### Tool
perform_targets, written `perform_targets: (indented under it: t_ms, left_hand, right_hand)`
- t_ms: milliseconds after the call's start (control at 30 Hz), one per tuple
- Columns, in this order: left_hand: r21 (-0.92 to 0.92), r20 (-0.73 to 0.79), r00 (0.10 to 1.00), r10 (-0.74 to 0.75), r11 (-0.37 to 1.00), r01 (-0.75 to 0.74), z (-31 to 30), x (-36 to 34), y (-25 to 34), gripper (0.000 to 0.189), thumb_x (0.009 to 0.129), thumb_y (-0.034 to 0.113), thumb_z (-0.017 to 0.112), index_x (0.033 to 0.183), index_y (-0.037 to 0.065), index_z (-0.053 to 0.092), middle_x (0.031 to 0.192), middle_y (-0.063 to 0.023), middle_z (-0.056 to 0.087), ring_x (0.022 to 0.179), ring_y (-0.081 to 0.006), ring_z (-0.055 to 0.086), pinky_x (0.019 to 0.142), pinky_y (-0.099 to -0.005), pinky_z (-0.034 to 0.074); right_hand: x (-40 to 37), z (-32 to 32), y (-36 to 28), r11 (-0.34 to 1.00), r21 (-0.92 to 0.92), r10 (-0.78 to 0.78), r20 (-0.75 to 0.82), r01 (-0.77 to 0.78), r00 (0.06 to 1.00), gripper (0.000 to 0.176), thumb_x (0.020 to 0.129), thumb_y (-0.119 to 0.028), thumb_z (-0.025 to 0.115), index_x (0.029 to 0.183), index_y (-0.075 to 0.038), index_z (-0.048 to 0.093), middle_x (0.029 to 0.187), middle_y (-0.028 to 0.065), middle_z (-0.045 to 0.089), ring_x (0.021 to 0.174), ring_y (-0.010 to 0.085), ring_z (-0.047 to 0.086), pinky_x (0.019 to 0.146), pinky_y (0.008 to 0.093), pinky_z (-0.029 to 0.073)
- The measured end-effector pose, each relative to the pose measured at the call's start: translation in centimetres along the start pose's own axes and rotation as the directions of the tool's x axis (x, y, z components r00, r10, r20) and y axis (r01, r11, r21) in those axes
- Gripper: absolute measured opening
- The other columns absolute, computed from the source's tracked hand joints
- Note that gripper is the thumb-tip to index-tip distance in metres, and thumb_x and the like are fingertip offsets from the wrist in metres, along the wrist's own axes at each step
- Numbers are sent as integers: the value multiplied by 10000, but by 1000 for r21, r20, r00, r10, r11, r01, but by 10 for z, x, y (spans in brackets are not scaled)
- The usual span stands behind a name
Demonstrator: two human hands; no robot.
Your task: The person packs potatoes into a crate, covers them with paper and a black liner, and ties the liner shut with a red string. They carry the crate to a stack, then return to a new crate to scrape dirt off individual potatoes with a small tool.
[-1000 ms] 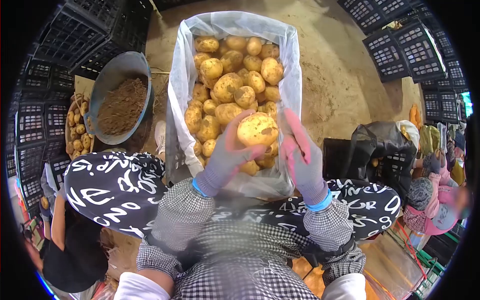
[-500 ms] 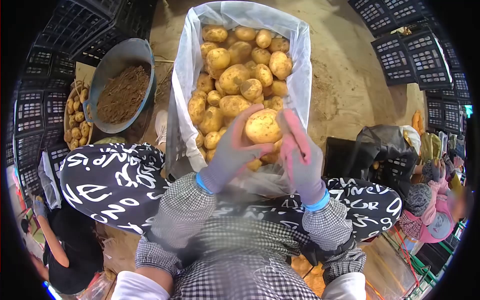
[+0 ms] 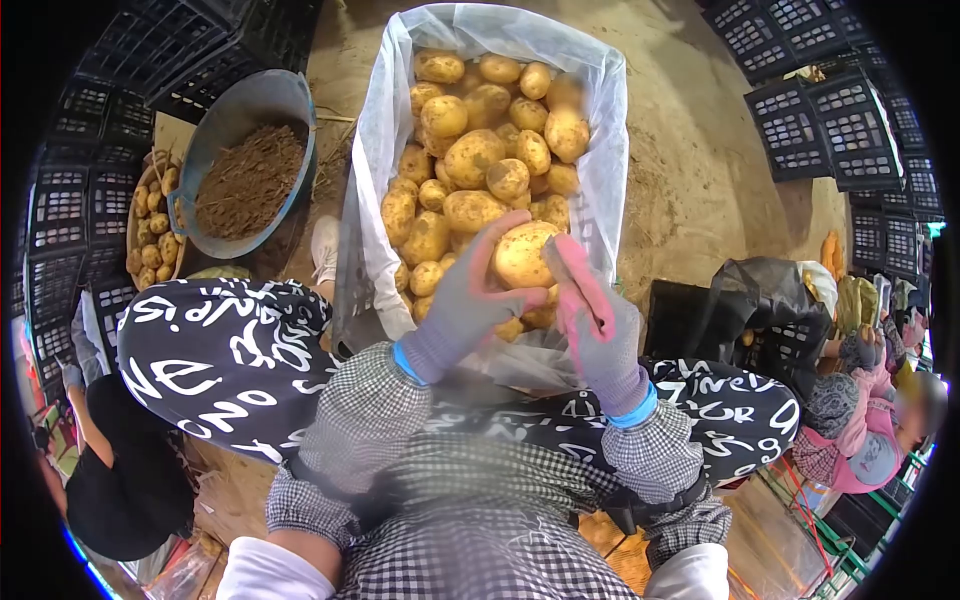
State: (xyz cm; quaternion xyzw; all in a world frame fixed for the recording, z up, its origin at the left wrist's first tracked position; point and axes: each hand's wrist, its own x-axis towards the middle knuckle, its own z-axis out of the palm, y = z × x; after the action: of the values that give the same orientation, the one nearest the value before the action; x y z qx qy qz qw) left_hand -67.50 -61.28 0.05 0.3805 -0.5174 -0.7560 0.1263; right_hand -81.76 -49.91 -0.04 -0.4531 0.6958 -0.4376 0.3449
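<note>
A yellow potato [image 3: 524,254] with small brown specks is gripped in my left hand [image 3: 463,300], thumb below it and fingers curled over its left side. My right hand [image 3: 598,322], in a grey and pink glove like the left, has its fingers pressed together, their tips against the potato's right side. Whether a small object lies within those fingers I cannot make out. Below both hands stands a crate lined with a white sheet [image 3: 600,150], full of potatoes [image 3: 474,158] with patches of soil on them.
A blue tub [image 3: 215,120] of soil and a basket of potatoes [image 3: 152,230] stand at the left. Black crates [image 3: 815,125] are stacked on both sides. A black bag [image 3: 765,310] lies at the right. Co-workers [image 3: 135,480] [image 3: 855,430] are at both edges.
My right fingers have moved slightly to the left and down along the potato's right side. The view has shifted a little, and the co-worker at the left has moved an arm.
</note>
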Motion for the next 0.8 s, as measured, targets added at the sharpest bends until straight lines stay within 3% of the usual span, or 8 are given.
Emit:
perform_targets:
  t_ms: [100, 200, 400, 500, 600, 700, 767, 800]
  left_hand:
    - [-17, 8, 999, 39, 999, -39, -1, 1, -4, 788, 778, 56, 785, 1446, 82, 367, 1239, -67, 526, 936, -79, 572, 792, -221, 506]
    - [-158, 28, 990, 137, 979, -131, 2, 2, -7, 773, 778, 32, 771, 1438, 64, 370, 1327, -80, 479, 1127, -121, 530, 937, -260, 476]
    - [76, 87, 882, 463, 880, -469, 2, 14, -30, 759, 781, 36, 760, 1433, 41, 372, 1434, -123, 403, 1333, -219, 412, 1114, -339, 348]
    - [126, 95, 886, 453, 878, -462, 4, 9, -26, 768, 810, 15, 731, 1461, 12, 325, 1480, -124, 366, 1382, -217, 344, 1140, -353, 289]
    - [151, 97, 896, 434, 883, -444, 5, 9, -23, 809, 811, 93, 758, 1479, 24, 306, 1490, -116, 353, 1380, -216, 347, 1139, -358, 289]
    - [-179, 127, 964, 235, 961, -211, 6, 5, -12, 870, 782, 176, 796, 1487, 46, 304, 1495, -113, 347, 1385, -219, 334, 1144, -369, 284]
    - [14, 108, 942, 318, 947, -321, 7, 8, -20, 837, 756, 107, 786, 1469, 78, 349, 1440, -133, 398, 1350, -250, 388, 1124, -370, 327]
    - [112, 105, 927, 359, 922, -370, 6, 10, -24, 826, 744, 72, 781, 1461, 94, 371, 1412, -143, 423, 1333, -265, 416, 1114, -370, 349]
  right_hand:
    - [-4, 2, 10, 993, -41, -116, -26, 115, 993, 397, 992, -116, 489, 1381, -37, 514, 767, -34, 540, 633, 38, 459, 574, 180, 404]
    - [3, -6, 15, 953, 298, 109, -169, -55, 980, 420, 1000, -171, 492, 1392, -21, 484, 783, -19, 561, 642, 53, 515, 585, 200, 451]
    - [7, -6, 7, 775, 583, 228, 102, -244, 968, 589, 953, -261, 600, 1430, 6, 380, 984, 52, 589, 837, 115, 601, 723, 257, 533]
    - [16, 0, -20, 689, 689, 138, 179, -224, 974, 715, 881, -251, 722, 1436, 16, 359, 1255, 93, 535, 1088, 131, 559, 884, 270, 506]
    - [15, 2, 2, 931, 365, -22, 20, 13, 1000, 718, 874, -241, 729, 1435, 21, 365, 1264, 107, 534, 1127, 148, 547, 933, 286, 481]
    - [16, -8, -5, 800, 575, 139, 98, -170, 985, 687, 895, -234, 704, 1435, 25, 368, 1271, 116, 536, 1128, 156, 552, 954, 290, 468]
    - [19, -16, -15, 672, 684, 232, 169, -284, 958, 667, 908, -230, 687, 1436, 27, 369, 1275, 123, 537, 1128, 161, 555, 967, 293, 460]
    - [18, -16, -13, 767, 596, 196, 135, -238, 971, 647, 921, -232, 669, 1434, 28, 373, 1270, 123, 542, 1121, 160, 561, 953, 289, 467]
